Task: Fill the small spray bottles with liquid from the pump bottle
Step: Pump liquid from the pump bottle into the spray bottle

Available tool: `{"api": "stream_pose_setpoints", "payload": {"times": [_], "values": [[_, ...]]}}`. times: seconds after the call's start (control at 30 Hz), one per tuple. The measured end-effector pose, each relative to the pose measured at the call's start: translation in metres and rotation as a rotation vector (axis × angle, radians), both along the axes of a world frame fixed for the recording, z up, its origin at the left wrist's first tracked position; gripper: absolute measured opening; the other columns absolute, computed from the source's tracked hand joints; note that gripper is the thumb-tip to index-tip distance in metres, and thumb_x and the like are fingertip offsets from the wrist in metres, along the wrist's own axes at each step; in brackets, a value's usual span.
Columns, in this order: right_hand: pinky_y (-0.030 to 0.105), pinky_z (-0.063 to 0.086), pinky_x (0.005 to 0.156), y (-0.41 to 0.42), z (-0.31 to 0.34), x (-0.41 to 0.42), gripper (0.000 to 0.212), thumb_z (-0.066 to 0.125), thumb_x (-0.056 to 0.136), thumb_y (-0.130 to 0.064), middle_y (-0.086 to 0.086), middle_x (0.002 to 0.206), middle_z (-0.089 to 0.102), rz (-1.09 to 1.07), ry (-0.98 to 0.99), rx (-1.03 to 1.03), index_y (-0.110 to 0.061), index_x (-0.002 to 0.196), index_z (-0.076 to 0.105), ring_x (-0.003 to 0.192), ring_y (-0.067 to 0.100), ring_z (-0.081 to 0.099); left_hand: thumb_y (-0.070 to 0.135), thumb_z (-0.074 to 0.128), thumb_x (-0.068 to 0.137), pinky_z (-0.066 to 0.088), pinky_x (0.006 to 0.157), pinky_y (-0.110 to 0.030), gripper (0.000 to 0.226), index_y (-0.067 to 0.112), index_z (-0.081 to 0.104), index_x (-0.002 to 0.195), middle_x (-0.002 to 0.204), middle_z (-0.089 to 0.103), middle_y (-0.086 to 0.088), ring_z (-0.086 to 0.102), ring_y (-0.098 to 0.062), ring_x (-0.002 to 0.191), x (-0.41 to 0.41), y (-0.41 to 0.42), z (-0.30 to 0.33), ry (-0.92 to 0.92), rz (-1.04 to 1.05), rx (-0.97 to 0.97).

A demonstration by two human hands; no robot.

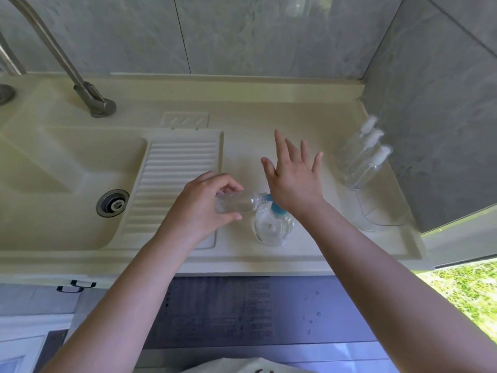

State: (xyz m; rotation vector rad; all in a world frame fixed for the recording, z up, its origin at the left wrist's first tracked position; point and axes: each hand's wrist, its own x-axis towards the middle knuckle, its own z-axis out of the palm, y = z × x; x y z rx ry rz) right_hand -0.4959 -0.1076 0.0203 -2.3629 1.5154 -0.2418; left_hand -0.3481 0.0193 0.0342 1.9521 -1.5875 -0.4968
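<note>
My left hand (204, 204) grips a small clear bottle (238, 202) lying on its side, its uncapped neck against the blue spout of the pump bottle. The pump bottle (273, 224) is clear and round with a blue pump top, standing on the counter near the front edge. My right hand (294, 179) presses down on the pump head with the heel of the palm, fingers spread straight. Three small spray bottles (361, 154) with white caps stand in a row at the right, by the wall.
A cream sink (48, 168) with a metal drain and a ribbed drainboard (172, 181) fills the left. A steel tap (88, 90) rises at the back left. A clear plastic tray (376, 211) lies below the spray bottles. Tiled walls close the back and right.
</note>
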Motion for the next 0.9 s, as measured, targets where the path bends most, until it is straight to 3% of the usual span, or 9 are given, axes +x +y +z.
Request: {"api": "stream_pose_setpoints", "payload": {"times": [0.07, 0.23, 0.43, 0.77, 0.9], "values": [[0.059, -0.002, 0.119, -0.003, 0.006, 0.001, 0.066, 0.026, 0.105, -0.051, 0.004, 0.164, 0.018, 0.009, -0.016, -0.059, -0.028, 0.159, -0.004, 0.153, 0.036, -0.002, 0.02, 0.092, 0.06, 0.031, 0.077, 0.003, 0.046, 0.028, 0.07, 0.1, 0.094, 0.058, 0.019, 0.054, 0.008, 0.089, 0.0, 0.0, 0.0, 0.011, 0.004, -0.004], [0.057, -0.003, 0.12, 0.001, -0.003, 0.0, 0.06, 0.025, 0.106, -0.046, 0.004, 0.164, 0.021, 0.011, -0.067, 0.073, -0.03, 0.159, 0.002, 0.153, 0.036, -0.004, 0.018, 0.092, 0.06, 0.03, 0.077, 0.005, 0.046, 0.03, 0.069, 0.098, 0.093, 0.057, 0.02, 0.053, 0.011, 0.087, 0.001, 0.001, 0.002, 0.013, 0.002, -0.004], [0.057, -0.002, 0.12, -0.004, 0.003, 0.0, 0.062, 0.029, 0.106, -0.046, 0.004, 0.164, 0.019, 0.001, -0.178, 0.021, -0.03, 0.159, 0.002, 0.153, 0.036, -0.002, 0.021, 0.092, 0.061, 0.031, 0.078, 0.004, 0.046, 0.031, 0.068, 0.099, 0.093, 0.056, 0.022, 0.053, 0.009, 0.09, 0.002, 0.001, 0.001, 0.011, 0.002, 0.001], [0.056, 0.0, 0.12, 0.0, 0.003, 0.002, 0.064, 0.03, 0.106, -0.044, 0.009, 0.167, 0.006, -0.009, -0.147, -0.017, -0.034, 0.158, -0.004, 0.153, 0.035, -0.001, 0.022, 0.092, 0.062, 0.034, 0.075, -0.001, 0.046, 0.031, 0.069, 0.101, 0.096, 0.058, 0.019, 0.055, 0.003, 0.091, -0.001, -0.001, 0.001, 0.01, 0.006, 0.005], [0.055, -0.001, 0.121, -0.002, -0.006, -0.002, 0.063, 0.027, 0.105, -0.048, 0.008, 0.167, 0.005, -0.077, -0.17, 0.162, -0.035, 0.158, -0.003, 0.153, 0.033, -0.001, 0.021, 0.091, 0.062, 0.034, 0.076, -0.001, 0.045, 0.033, 0.068, 0.099, 0.095, 0.057, 0.021, 0.054, 0.006, 0.091, -0.001, 0.0, 0.003, 0.007, 0.005, -0.001]]}}
